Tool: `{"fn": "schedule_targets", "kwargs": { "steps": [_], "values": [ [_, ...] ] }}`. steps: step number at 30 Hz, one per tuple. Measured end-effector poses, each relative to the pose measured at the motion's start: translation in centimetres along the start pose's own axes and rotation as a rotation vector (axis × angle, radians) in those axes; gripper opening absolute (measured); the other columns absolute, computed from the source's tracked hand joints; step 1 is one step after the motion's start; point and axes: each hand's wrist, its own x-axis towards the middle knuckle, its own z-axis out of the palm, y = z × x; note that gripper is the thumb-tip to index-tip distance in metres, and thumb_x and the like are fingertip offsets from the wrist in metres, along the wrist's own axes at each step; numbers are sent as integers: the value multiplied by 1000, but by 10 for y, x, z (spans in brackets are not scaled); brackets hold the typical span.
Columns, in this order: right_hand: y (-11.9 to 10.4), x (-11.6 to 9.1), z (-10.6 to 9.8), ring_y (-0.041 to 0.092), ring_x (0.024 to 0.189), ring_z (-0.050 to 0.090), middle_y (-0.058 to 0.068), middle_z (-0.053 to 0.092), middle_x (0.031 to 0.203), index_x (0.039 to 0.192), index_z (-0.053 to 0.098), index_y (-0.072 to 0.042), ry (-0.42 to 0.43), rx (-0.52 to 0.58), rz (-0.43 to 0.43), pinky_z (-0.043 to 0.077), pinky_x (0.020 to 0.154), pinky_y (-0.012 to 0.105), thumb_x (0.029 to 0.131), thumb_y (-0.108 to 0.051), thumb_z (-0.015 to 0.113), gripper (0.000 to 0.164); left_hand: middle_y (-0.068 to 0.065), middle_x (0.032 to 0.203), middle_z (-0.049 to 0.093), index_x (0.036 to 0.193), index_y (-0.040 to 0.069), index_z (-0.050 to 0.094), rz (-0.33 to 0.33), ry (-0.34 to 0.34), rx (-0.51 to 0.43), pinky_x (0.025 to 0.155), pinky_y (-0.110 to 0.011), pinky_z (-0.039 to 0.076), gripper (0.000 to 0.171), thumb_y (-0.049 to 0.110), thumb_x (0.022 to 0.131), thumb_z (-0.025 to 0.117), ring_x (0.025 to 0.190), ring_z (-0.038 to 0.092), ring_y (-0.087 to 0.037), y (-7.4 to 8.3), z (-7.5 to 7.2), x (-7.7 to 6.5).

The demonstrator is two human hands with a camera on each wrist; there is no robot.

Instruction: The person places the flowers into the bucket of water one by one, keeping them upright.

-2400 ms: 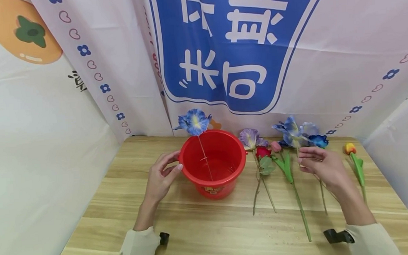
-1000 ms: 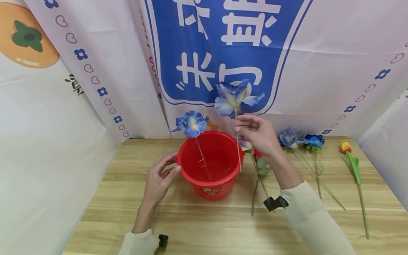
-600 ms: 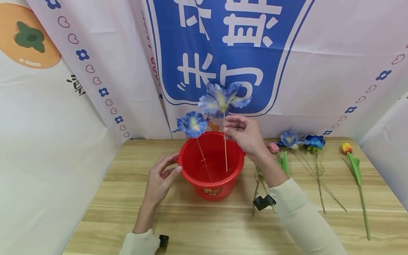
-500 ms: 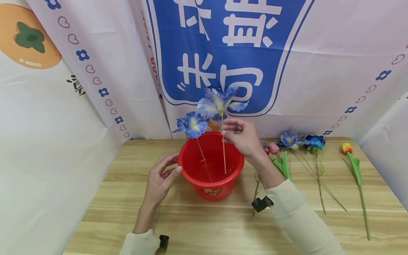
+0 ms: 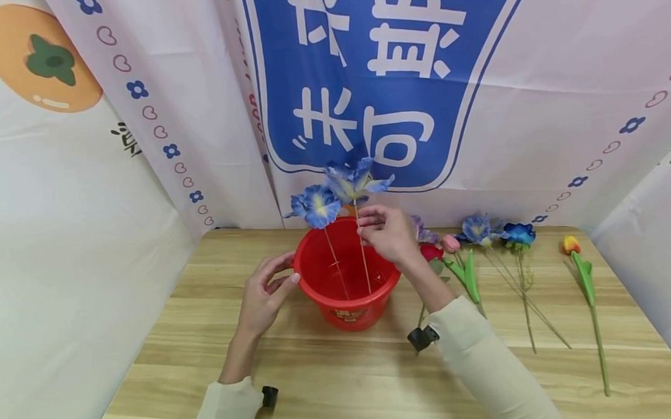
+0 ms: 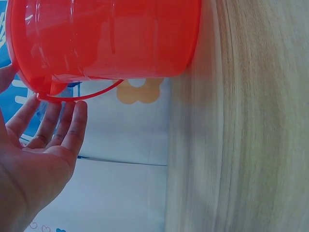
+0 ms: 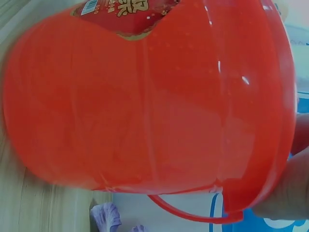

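Note:
My left hand (image 5: 265,289) rests its fingertips and thumb against the left side of a red bucket (image 5: 352,319), beside the rim and handle joint. In the left wrist view its fingers (image 6: 72,128) are extended, touching the bucket near the handle (image 6: 96,94). My right hand (image 5: 390,232) pinches the thin stem of a blue-and-white artificial iris (image 5: 352,182), holding it upright with its lower stem inside the bucket. A second blue iris (image 5: 316,205) leans in the bucket to its left. In the right wrist view the bucket's wall hides most of the right hand.
Right of the bucket lie a red rose (image 5: 431,251), a pink tulip (image 5: 451,243), a purple flower (image 5: 422,230), another blue iris (image 5: 479,229), a blue rose (image 5: 519,233) and a yellow-orange tulip (image 5: 571,244) on the wooden table (image 5: 333,380). A printed cloth (image 5: 205,115) hangs behind.
My right hand has picked up the blue-and-white iris from the right, carried it left over the bucket and lowered its stem inside. The left hand has stayed at the bucket's rim.

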Motion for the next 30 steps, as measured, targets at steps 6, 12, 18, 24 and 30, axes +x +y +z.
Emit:
{"fn": "schedule_targets", "kwargs": {
  "steps": [6,12,18,24,30],
  "values": [
    [-1,-1,12,27,98,75,30,71,126,131,70,6,-36,-1,39,69,85,47,95,8,69,36,-20,134,65,143,1,66,-9,4,-5,97,-21,62,46,1,98,74,122,66,-7,0,-1,-1],
    [3,-2,22,33,103,74,31,69,129,133,67,7,-62,69,97,69,80,39,95,10,69,39,-20,135,65,143,2,66,-15,3,2,97,-21,62,46,2,98,74,122,67,-6,-1,0,-3],
    [5,-3,24,35,106,74,29,70,130,134,67,5,-57,26,118,69,85,45,96,8,70,39,-18,136,65,143,3,66,-18,1,7,97,-20,61,45,4,99,74,123,66,-7,-2,1,-2],
    [-4,-13,19,32,109,75,17,74,126,133,68,-2,-74,-183,103,67,90,43,96,-3,76,38,-21,135,64,143,1,65,-6,-2,-4,98,-22,62,45,3,99,73,122,66,-7,-2,2,-1],
    [-9,-27,10,33,118,73,19,71,132,137,67,-2,-89,-211,54,67,93,42,99,-9,75,40,-19,136,64,142,1,66,-14,6,-18,99,-22,62,44,1,99,73,123,66,-8,-2,0,1]
  ]
}}
